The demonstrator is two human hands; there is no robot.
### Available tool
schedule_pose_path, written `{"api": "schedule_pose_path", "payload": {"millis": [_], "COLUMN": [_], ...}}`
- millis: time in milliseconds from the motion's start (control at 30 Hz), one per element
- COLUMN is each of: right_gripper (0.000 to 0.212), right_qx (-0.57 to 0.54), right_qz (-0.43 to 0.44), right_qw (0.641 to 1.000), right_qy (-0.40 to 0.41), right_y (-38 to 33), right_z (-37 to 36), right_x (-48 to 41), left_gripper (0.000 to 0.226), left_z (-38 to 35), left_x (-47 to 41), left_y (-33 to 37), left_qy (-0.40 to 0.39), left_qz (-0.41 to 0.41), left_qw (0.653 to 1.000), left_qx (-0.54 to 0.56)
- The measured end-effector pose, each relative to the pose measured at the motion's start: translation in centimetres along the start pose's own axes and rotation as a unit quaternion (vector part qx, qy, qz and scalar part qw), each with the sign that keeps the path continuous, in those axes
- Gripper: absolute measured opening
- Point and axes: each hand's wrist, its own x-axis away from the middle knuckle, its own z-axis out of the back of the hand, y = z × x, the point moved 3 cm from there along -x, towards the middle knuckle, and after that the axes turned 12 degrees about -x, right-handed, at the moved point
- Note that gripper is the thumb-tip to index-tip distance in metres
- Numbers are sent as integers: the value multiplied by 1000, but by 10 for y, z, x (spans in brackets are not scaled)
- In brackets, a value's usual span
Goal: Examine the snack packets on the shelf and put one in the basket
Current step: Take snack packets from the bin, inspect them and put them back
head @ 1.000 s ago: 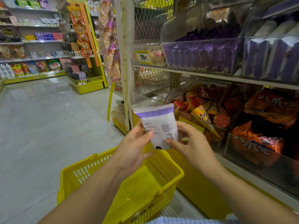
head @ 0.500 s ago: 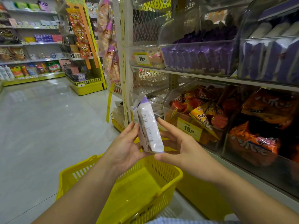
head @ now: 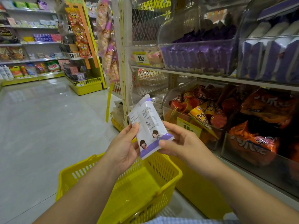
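Shop shelves (head: 202, 75) of bagged snacks fill three o'clock. The left hand (head: 124, 147) and right hand (head: 182, 143) pinch a white-and-purple packet (head: 148, 125) with curled fingers (head: 135, 127), above the yellow basket (head: 139, 194) at six o'clock. Examining seems underway; dropping it in remains.

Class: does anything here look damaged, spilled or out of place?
Nothing stands out. The packet looks intact, held by the left hand and right hand. The basket sits upright. Orange packets lie jumbled, but inside their bin.
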Motion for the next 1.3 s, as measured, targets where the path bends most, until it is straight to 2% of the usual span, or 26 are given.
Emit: {"api": "schedule_pose_path", "payload": {"millis": [67,167,300,367,500,600,733,767,867,967,1067,1167,1300], "right_gripper": [36,37,37,37,34,27,34,36,36,34,30,30,35], "right_qx": [-55,-118,-87,-57,-4,42,81,79,75,85,79,74,75], "right_qz": [-22,-44,-25,0,37,48,46,44,40,39,33,28,18], "right_qw": [998,992,995,997,997,993,992,993,995,995,996,997,997], "right_qy": [16,14,31,49,72,95,84,75,58,44,35,19,0], "right_y": [1,2,6,7,3,4,4,4,3,3,3,4,4], "right_z": [4,7,8,11,13,13,11,10,10,10,11,12,12], "right_x": [-2,-5,-6,-6,-4,-2,-1,-1,-1,-1,-1,-2,-1], "left_gripper": [52,48,25,17,45,62,94,93,69,63,36,29,24], "left_z": [-4,-15,-20,-22,-35,-39,-37,-36,-35,-32,-30,-29,-26], "left_x": [3,8,13,15,19,22,22,20,20,20,21,24,25], "left_y": [3,2,-3,-1,-6,-10,-15,-17,-13,-9,-5,1,5], "left_qy": [-7,-14,26,11,-69,-74,-56,-55,-33,2,1,7,26], "left_qz": [-36,-65,-114,-140,-141,-150,-128,-123,-126,-127,-129,-121,-134], "left_qw": [999,995,975,956,925,914,914,915,912,910,924,938,938], "left_qx": [-32,-76,-188,-257,-346,-370,-380,-379,-390,-395,-360,-326,-319]}}
